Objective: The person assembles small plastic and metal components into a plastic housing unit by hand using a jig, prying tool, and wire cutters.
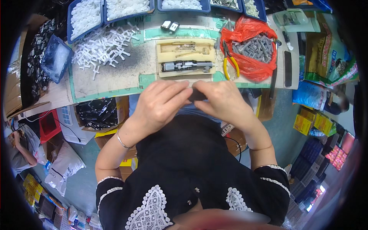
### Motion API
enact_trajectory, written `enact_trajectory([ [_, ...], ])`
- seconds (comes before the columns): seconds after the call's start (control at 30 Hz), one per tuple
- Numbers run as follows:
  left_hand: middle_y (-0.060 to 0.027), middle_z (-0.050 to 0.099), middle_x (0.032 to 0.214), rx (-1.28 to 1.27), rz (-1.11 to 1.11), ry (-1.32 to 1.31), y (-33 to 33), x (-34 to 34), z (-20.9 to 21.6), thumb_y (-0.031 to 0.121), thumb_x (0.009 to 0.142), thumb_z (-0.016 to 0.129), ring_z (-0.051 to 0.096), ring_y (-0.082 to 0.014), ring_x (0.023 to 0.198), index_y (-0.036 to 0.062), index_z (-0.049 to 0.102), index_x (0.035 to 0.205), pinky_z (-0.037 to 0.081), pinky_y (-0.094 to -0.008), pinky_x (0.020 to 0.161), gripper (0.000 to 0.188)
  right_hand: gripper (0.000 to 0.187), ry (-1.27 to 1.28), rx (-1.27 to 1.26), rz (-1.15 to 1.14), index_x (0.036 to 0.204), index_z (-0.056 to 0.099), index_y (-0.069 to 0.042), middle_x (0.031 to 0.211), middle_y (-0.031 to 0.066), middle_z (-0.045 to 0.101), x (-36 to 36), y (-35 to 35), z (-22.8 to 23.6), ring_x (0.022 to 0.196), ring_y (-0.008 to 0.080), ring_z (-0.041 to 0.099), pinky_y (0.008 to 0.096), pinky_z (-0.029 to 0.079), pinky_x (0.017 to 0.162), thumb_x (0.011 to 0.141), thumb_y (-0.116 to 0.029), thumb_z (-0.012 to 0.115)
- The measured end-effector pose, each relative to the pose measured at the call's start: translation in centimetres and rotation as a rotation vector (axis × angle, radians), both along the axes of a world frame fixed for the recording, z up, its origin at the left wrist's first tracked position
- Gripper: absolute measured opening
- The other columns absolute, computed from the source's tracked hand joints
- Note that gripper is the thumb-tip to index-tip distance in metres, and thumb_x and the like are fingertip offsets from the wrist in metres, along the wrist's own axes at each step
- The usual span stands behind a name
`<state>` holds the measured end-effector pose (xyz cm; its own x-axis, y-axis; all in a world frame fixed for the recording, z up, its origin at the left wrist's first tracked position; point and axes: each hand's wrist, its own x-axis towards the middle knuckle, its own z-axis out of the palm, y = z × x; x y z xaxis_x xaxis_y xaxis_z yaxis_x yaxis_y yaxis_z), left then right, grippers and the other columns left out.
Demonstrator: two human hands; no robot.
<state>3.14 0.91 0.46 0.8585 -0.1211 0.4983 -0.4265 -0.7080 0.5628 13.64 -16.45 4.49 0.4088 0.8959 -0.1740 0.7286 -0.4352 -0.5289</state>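
Both hands meet at the front edge of the table, just below a cream fixture tray. My left hand (163, 100) has its fingers bent and pinched around a small dark piece (196, 96). From the other side, my right hand (223, 100) grips that piece with thumb and fingers. Its exact kind is hidden by the fingers. In the near slot of the cream tray (160, 57) lies a long black and grey plastic assembly (188, 66). A few small parts (186, 48) sit in its far slot. Yellow-handled pliers (231, 63) rest beside the tray's right end.
A red plastic bag (245, 28) of grey cylindrical parts lies right. White branched plastic pieces (101, 46) are heaped left. Blue bins (86, 19) of small parts line the back. Two small black-and-white pieces (170, 26) lie behind the tray. A dark rod (274, 69) lies far right.
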Motion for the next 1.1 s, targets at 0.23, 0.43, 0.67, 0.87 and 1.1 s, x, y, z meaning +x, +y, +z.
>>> enact_trajectory([
  [0.23, -0.0079, 0.063, 0.096, 0.061, 0.094, 0.003, 0.7, 1.8, -0.9, 0.008, 0.069, 0.068, 0.060, -0.0238, 0.087, 0.0025, 0.062, 0.098, 0.046, -0.0364, 0.074, 0.030, 0.055, -0.126, 0.337, -0.220, 0.111, 0.057, -0.001, 0.100, 0.0146, 0.061, 3.7, -2.4, 0.9, 0.095, 0.0290, 0.058, 0.0372, 0.045, 0.084, 0.066, -0.023, 0.078],
  [0.43, -0.0046, 0.064, 0.098, 0.223, 0.200, 0.024, 0.4, 3.5, -1.6, 0.008, 0.070, 0.067, 0.059, -0.0210, 0.091, 0.0039, 0.062, 0.098, 0.042, -0.0374, 0.081, 0.028, 0.038, -0.623, 0.100, -0.863, 0.114, 0.059, -0.007, 0.116, 0.0162, 0.056, 16.3, -17.3, -5.3, 0.109, 0.0287, 0.051, 0.0373, 0.035, 0.097, 0.089, -0.034, 0.055],
  [0.67, -0.0050, 0.063, 0.098, 0.218, 0.170, 0.112, 0.7, 4.0, -2.2, 0.009, 0.072, 0.066, 0.058, -0.0216, 0.092, 0.0033, 0.062, 0.097, 0.043, -0.0370, 0.080, 0.026, 0.039, -0.364, -0.109, -1.079, 0.119, 0.054, -0.004, 0.105, 0.0204, 0.063, 19.9, -18.0, -6.9, 0.099, 0.0344, 0.060, 0.0383, 0.045, 0.087, 0.087, -0.026, 0.050],
  [0.87, -0.0078, 0.062, 0.095, 0.262, 0.161, 0.073, -0.4, 4.4, -1.5, 0.008, 0.072, 0.065, 0.059, -0.0231, 0.086, 0.0005, 0.063, 0.093, 0.046, -0.0346, 0.074, 0.023, 0.040, -0.394, -0.373, -1.012, 0.111, 0.060, -0.006, 0.097, 0.0188, 0.066, 22.5, -18.7, -6.6, 0.094, 0.0349, 0.062, 0.0405, 0.048, 0.083, 0.077, -0.026, 0.060],
  [1.1, -0.0101, 0.061, 0.094, 0.351, 0.189, 0.105, -0.6, 4.2, -1.5, 0.006, 0.071, 0.060, 0.059, -0.0227, 0.082, -0.0010, 0.062, 0.093, 0.047, -0.0320, 0.071, 0.023, 0.038, -0.624, -0.176, -1.031, 0.105, 0.060, -0.002, 0.093, 0.0255, 0.064, 21.3, -18.2, -7.2, 0.091, 0.0408, 0.061, 0.0470, 0.047, 0.081, 0.080, -0.030, 0.057],
])
